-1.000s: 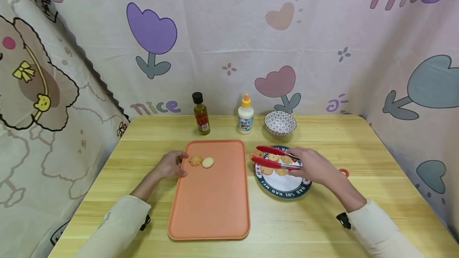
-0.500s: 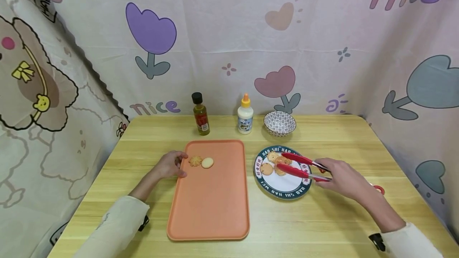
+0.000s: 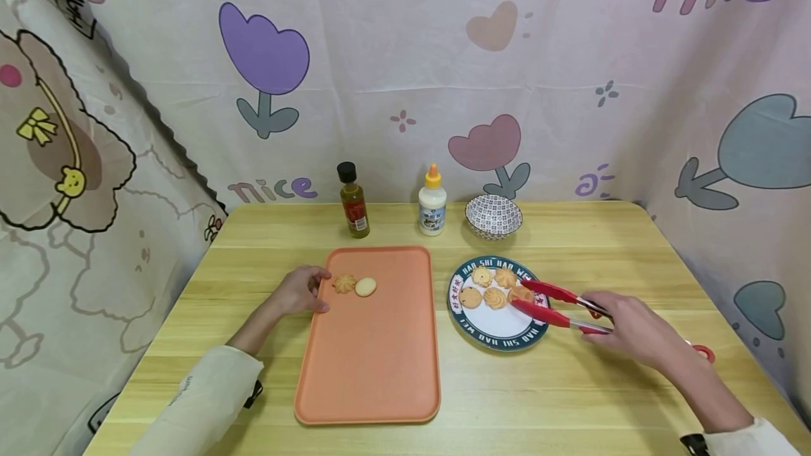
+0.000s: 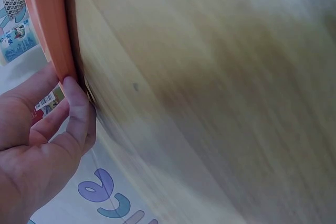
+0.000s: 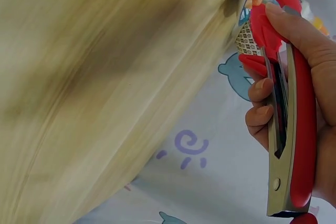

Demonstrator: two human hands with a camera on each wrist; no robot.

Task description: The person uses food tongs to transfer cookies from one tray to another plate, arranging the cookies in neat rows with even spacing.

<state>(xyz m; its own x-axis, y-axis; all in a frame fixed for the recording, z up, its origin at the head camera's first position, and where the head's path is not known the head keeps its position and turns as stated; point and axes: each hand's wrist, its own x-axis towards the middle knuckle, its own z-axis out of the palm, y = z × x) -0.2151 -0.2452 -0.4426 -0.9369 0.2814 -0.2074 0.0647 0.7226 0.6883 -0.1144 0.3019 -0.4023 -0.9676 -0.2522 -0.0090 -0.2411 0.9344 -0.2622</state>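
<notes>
In the head view my right hand (image 3: pixel 636 329) grips a pair of red-tipped metal tongs (image 3: pixel 557 312). Their tips lie around a round cookie (image 3: pixel 521 294) at the right side of the green-rimmed plate (image 3: pixel 500 333); I cannot tell whether that cookie touches the plate. Several other cookies (image 3: pixel 495 298) sit left of it. The right wrist view shows my fingers wrapped about the tongs' handle (image 5: pixel 302 129). At the upper left edge of the orange tray (image 3: pixel 367 364), my left hand (image 3: pixel 299 290) pinches the rim. A flower-shaped cookie (image 3: pixel 345 283) and a smooth oval cookie (image 3: pixel 365 287) lie on the tray.
Behind the tray stands a dark-capped sauce bottle (image 3: pixel 355 210). A white bottle with a yellow cap (image 3: pixel 432 211) and a patterned bowl (image 3: pixel 493 217) stand along the back of the wooden table (image 3: pixel 570 400). Printed cloth (image 3: pixel 380 55) hangs behind and at both sides.
My right hand has drawn the tongs rightward, carrying a cookie from the plate's left edge to its right side. My left hand stays on the tray rim.
</notes>
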